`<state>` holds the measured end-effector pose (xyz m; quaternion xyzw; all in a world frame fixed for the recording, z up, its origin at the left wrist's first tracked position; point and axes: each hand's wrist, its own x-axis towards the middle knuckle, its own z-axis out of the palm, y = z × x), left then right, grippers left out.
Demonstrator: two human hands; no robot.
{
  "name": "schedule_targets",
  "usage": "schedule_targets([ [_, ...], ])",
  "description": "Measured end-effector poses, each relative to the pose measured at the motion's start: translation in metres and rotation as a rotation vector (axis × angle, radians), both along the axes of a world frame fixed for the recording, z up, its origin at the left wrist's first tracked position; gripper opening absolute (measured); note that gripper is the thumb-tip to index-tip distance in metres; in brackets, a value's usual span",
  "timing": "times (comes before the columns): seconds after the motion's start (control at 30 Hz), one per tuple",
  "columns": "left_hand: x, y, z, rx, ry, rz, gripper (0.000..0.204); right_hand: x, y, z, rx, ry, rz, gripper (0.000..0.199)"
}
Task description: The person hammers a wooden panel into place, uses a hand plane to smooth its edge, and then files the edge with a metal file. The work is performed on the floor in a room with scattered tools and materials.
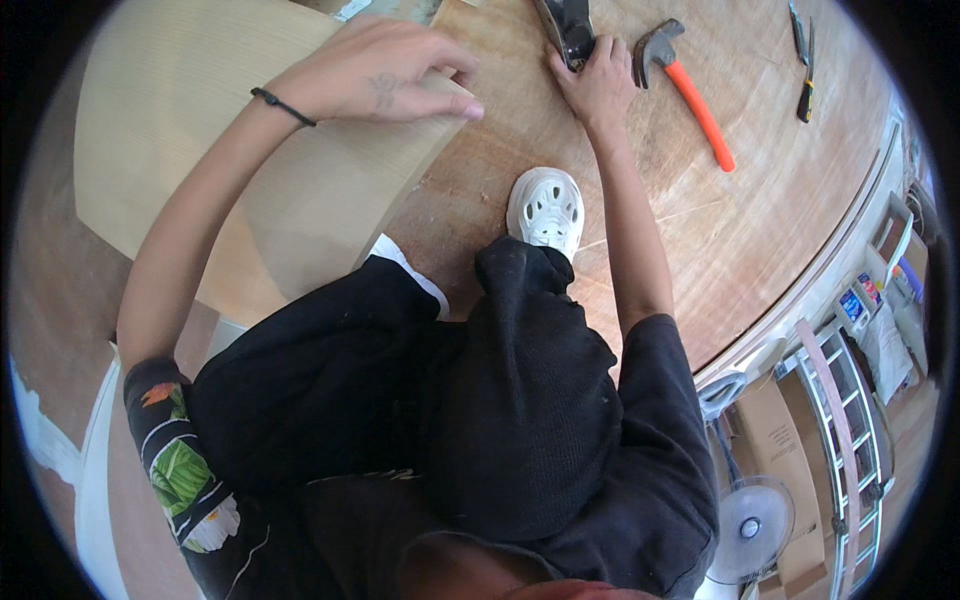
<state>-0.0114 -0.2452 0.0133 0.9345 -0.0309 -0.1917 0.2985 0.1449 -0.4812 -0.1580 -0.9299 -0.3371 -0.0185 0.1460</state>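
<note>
A broad, thin sheet of pale wood (200, 130) spans the left side, sloping over my left leg. At its right edge my left hand (390, 80) is closed, thumb on the near side and fingers curled; part of its grip is hidden. Toward the top centre lies a black hand plane (568, 28), cut off by the upper rim. My right hand (598, 82) has its thumb and fingers around the plane's near end. Just right of that hand rests a claw hammer (692, 100) with an orange handle.
The brown wooden surface (780, 180) carries two slim hand tools (804, 70) at the far right. My white clog (546, 208) stands between my arms. Beyond the curved edge at lower right are a fan (750, 528), cardboard (775, 440) and a metal ladder (850, 410).
</note>
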Motion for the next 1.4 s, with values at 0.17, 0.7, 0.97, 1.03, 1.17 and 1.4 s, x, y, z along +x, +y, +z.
schedule_targets([
  [0.17, 0.004, 0.016, 0.001, -0.169, 0.125, 0.017, 0.041, -0.013, -0.003, 0.029, -0.001, -0.159, -0.039, 0.075],
  [0.7, -0.009, 0.075, 0.007, -0.014, 0.188, 0.045, 0.038, -0.097, 0.05, 0.124, 0.594, 1.341, 0.114, 0.029],
  [0.97, -0.022, 0.078, 0.016, -0.131, 0.145, 0.308, 0.029, -0.103, 0.042, 0.118, 0.564, 1.404, 0.101, 0.029],
  [1.03, -0.028, 0.078, 0.015, 0.026, -0.007, 0.321, 0.03, -0.1, 0.043, 0.118, 0.522, 1.418, 0.124, 0.028],
  [1.17, -0.033, 0.089, 0.006, 0.027, -0.016, 0.317, 0.031, -0.097, 0.048, 0.12, 0.425, 1.441, 0.144, 0.027],
  [1.4, -0.048, 0.1, -0.015, 0.416, -0.695, 0.447, 0.021, -0.11, 0.056, 0.127, 0.522, 1.201, 0.359, 0.043],
])
